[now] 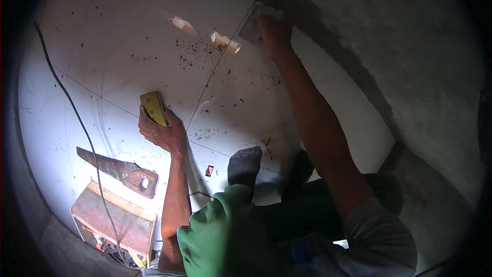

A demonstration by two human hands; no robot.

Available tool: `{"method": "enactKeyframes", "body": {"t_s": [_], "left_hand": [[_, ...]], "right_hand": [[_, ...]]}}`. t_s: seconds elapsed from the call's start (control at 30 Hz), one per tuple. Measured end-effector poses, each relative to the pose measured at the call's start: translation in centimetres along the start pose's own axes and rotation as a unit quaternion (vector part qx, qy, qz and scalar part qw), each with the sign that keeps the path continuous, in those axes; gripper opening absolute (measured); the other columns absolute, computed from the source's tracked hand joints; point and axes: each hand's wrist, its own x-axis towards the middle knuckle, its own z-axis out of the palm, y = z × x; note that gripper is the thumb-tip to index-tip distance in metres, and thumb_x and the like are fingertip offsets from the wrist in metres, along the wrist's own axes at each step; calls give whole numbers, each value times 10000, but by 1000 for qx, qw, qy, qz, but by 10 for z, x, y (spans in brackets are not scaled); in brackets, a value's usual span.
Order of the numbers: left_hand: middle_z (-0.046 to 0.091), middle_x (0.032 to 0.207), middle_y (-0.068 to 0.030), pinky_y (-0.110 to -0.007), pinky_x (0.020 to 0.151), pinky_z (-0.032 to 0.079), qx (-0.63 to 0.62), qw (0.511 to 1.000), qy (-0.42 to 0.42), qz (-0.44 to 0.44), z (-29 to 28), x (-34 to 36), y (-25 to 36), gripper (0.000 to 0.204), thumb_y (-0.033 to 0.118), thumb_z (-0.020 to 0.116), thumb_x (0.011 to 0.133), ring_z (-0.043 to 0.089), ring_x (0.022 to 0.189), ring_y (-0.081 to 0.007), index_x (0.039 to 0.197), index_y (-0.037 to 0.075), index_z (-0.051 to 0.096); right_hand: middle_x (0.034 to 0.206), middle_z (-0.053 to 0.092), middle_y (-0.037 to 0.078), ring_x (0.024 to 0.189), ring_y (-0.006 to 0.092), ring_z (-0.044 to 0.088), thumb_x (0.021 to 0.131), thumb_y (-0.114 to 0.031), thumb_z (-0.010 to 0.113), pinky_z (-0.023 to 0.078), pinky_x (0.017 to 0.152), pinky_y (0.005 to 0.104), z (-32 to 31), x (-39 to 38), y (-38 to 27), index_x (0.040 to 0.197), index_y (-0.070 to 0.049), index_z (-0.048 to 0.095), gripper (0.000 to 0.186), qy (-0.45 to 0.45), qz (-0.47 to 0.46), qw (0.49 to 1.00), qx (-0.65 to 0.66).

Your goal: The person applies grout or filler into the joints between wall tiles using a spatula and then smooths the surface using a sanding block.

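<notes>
My left hand (163,132) is wrapped round a yellow flat rectangular block (153,107) with several dark round spots, held just above the white tiled floor. At the far right, close to the base of the wall, my right hand (277,32) is closed on a flat grey piece (251,29). That piece lies low over the tiles; its exact kind is too dim to tell. Two pale broken pieces (225,42) rest on the floor left of my right hand, beside scattered dark crumbs (190,56).
A handsaw (118,168) lies at the lower left, above a reddish wooden box (110,213) holding tools. Across the saw runs a dark cable (77,105). A small red packet (209,170) lies near my dark-socked foot (244,165). A grey wall (400,36) rises at the right.
</notes>
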Motion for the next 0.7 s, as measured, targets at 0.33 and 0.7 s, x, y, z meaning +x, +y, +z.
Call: {"method": "enactKeyframes", "body": {"t_s": [0.33,0.7], "left_hand": [[559,1375,-217,-588,1073,413,-11,1000,-12,-19,-1,1,1,739,188,717,887,512,1280,-419,1560,35,453],[566,1364,-217,-584,1084,405,-17,1000,-7,-8,-2,1,1,751,175,727,877,510,1276,-422,1561,35,451]], "right_hand": [[1176,709,169,1025,260,707,856,-196,801,581,852,431,-18,-6,6,1238,47,699,464,-212,14,973,-89],[1078,681,131,919,257,684,872,-153,755,599,726,446,-1,34,-10,1237,58,663,432,-109,23,993,-41]]}}
